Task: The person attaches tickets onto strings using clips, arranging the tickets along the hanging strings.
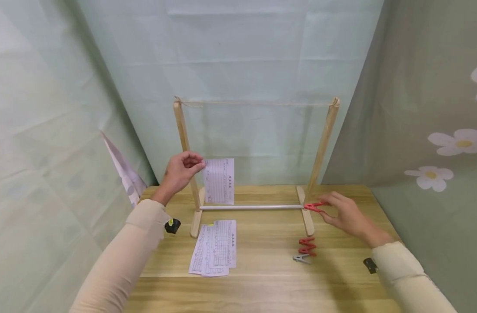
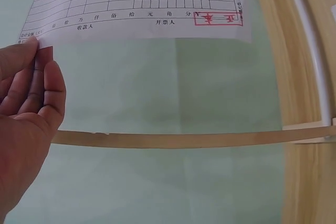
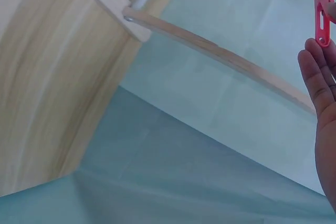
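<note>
My left hand [image 1: 182, 169] pinches a printed form slip [image 1: 219, 180] by its edge and holds it upright beside the left post of a wooden rack [image 1: 319, 152]. In the left wrist view the slip [image 2: 136, 3] shows a ruled grid and a red stamp. Thumb and fingers of my right hand [image 1: 345, 213] pinch a red clothespin [image 1: 313, 207] near the foot of the right post. The same clothespin [image 3: 322, 14] appears at the right edge of the right wrist view. A thin string [image 1: 258, 103] runs between the tops of the posts.
Several overlapping form slips [image 1: 218, 248] lie on the wooden table [image 1: 261, 287] at front left. Red clothespins [image 1: 307, 246] and a grey clothespin [image 1: 301, 258] lie at front right. A white rod [image 1: 251, 207] joins the rack's feet. Pale cloth [image 1: 238, 56] hangs behind.
</note>
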A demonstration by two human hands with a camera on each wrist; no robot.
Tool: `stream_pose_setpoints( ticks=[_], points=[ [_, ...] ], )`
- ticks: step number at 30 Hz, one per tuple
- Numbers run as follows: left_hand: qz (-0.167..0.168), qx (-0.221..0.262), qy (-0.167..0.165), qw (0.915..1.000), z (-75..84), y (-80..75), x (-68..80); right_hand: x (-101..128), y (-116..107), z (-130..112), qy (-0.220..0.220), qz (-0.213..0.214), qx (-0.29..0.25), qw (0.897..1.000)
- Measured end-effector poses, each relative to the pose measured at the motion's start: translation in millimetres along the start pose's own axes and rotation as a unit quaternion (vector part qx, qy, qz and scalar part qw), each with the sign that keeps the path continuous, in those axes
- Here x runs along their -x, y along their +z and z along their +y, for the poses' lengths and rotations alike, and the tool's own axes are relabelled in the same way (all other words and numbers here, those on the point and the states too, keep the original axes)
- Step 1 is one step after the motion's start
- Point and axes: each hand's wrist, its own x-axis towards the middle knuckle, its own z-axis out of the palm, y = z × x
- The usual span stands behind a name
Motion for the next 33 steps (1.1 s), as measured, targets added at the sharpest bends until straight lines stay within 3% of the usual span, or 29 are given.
stream_pose_setpoints(
  ticks=[5, 14, 21, 27, 33],
  points=[
    [0.003, -0.007, -0.001, 1.0000, 3.4, -5.6, -2.5, -11, -8, 1, 0.023, -0.003, 0.007, 1.000],
    [0.017, -0.027, 0.016, 0.9994, 13.4, -15.3, -9.5, -37, -24, 3, 0.008, -0.002, -0.023, 1.000],
    [0.020, -0.029, 0.021, 0.9991, 23.8, -19.4, -13.3, -66, -36, 2, 0.002, 0.007, 0.008, 1.000],
    [0.016, -0.020, 0.023, 0.9994, 25.3, -20.5, -15.5, -84, -44, 0, 0.034, 0.004, 0.004, 0.999],
    [0.024, -0.025, 0.024, 0.9991, 23.8, -21.0, -15.9, -98, -47, 0, 0.025, 0.012, -0.010, 1.000]
  ],
)
